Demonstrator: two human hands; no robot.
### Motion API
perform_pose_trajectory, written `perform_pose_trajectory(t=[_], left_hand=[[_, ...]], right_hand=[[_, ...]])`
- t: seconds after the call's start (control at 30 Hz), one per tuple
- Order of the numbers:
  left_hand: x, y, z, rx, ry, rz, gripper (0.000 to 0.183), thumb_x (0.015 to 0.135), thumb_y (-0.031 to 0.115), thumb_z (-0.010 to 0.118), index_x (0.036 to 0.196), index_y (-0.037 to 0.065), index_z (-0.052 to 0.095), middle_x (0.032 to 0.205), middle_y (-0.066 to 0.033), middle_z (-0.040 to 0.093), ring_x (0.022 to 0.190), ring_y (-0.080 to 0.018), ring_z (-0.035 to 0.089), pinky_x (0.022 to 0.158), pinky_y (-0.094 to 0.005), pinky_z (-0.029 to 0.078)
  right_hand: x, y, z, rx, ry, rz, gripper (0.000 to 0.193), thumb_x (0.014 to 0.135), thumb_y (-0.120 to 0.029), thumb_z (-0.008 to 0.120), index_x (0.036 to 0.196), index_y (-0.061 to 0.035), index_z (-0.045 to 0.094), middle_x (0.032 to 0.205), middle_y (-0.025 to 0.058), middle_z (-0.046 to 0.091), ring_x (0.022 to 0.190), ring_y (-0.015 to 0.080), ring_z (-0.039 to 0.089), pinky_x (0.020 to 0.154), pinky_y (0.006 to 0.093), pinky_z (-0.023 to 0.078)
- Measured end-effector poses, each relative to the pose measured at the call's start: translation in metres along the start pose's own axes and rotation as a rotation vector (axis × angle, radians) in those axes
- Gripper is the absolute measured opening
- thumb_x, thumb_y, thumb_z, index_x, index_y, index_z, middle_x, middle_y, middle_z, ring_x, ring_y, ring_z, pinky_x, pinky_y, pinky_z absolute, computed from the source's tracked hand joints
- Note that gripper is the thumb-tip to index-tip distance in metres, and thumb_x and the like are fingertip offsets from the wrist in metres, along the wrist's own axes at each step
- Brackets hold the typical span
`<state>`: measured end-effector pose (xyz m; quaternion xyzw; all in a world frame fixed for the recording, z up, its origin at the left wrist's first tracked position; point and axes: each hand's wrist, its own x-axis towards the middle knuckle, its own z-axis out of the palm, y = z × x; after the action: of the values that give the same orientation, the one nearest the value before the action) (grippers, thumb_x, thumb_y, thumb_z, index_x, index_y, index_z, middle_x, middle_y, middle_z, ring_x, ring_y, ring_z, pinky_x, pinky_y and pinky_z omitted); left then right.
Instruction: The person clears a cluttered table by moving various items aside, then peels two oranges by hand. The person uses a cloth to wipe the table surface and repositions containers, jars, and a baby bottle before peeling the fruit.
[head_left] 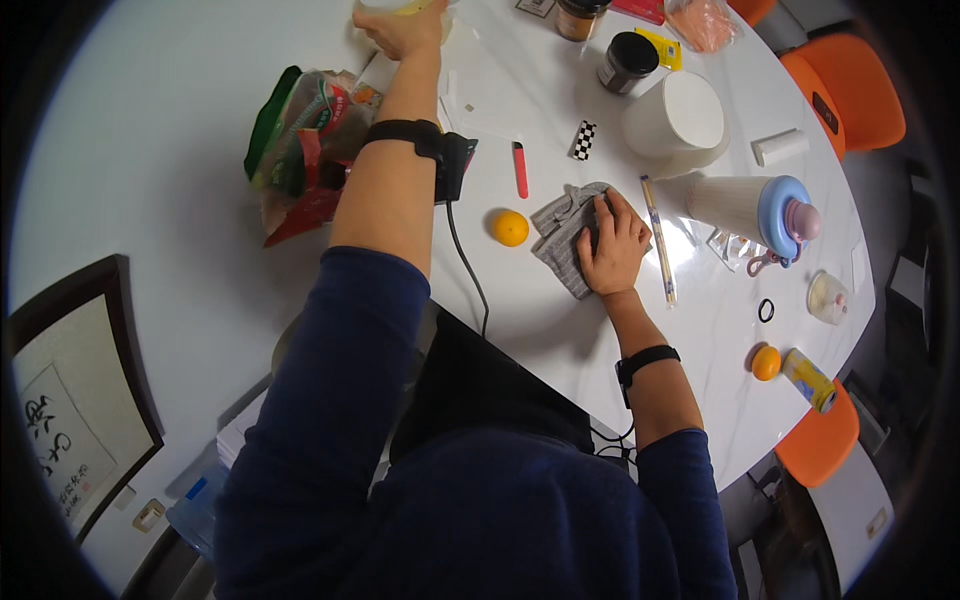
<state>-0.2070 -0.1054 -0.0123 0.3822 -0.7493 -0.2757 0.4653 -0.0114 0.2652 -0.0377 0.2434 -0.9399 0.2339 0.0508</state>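
My right hand [612, 243] lies flat on a grey cloth [561, 232] on the white table [540, 310], fingers together and pressing it down. My left hand [402, 27] reaches far across to the table's far edge and grips a pale container [385, 6] that is mostly cut off by the frame. A small orange fruit [510, 228] sits just left of the cloth. A red pen-like stick [520, 169] lies beyond it. On my left wrist is a black strap with a device [452, 165] and a cable.
A crumpled snack bag [298, 150] lies left of my arm. A white bucket [676, 119], a tipped bottle with a blue cap [752, 208], chopsticks [658, 240], dark jars [626, 61], a second orange [766, 362] and a yellow tube [809, 380] stand right. Orange chairs [850, 90] ring the table.
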Motion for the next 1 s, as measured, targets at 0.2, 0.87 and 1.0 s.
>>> perform_pose_trajectory(t=[0.2, 0.87, 1.0], left_hand=[[0.001, -0.006, 0.003, -0.073, -0.134, -0.158, 0.110, 0.057, 0.030, 0.092, 0.141, -0.005, 0.030, 0.137, -0.0254, 0.043, 0.129, -0.0403, 0.042, 0.111, -0.0414, 0.036], [-0.028, 0.046, -0.040, -0.201, -0.172, -0.221, 0.092, 0.049, 0.017, 0.093, 0.122, 0.001, 0.040, 0.118, -0.0211, 0.056, 0.111, -0.0396, 0.056, 0.099, -0.0467, 0.045], [-0.052, 0.083, -0.085, -0.248, -0.310, -0.101, 0.093, 0.051, 0.018, 0.093, 0.125, 0.000, 0.040, 0.118, -0.0212, 0.057, 0.110, -0.0377, 0.057, 0.098, -0.0452, 0.045]], right_hand=[[0.000, 0.000, 0.000, -0.009, -0.004, 0.015, 0.049, 0.080, -0.025, 0.060, 0.126, -0.0072, 0.056, 0.138, 0.0117, 0.049, 0.125, 0.0284, 0.046, 0.099, 0.0446, 0.032], [0.002, -0.002, -0.004, 0.000, -0.002, 0.016, 0.050, 0.080, -0.025, 0.060, 0.126, -0.0058, 0.056, 0.139, 0.0129, 0.049, 0.125, 0.0290, 0.046, 0.100, 0.0452, 0.031], [0.002, -0.003, -0.005, 0.007, -0.005, 0.011, 0.050, 0.080, -0.024, 0.060, 0.127, -0.0059, 0.056, 0.139, 0.0128, 0.049, 0.125, 0.0294, 0.045, 0.100, 0.0451, 0.031]])
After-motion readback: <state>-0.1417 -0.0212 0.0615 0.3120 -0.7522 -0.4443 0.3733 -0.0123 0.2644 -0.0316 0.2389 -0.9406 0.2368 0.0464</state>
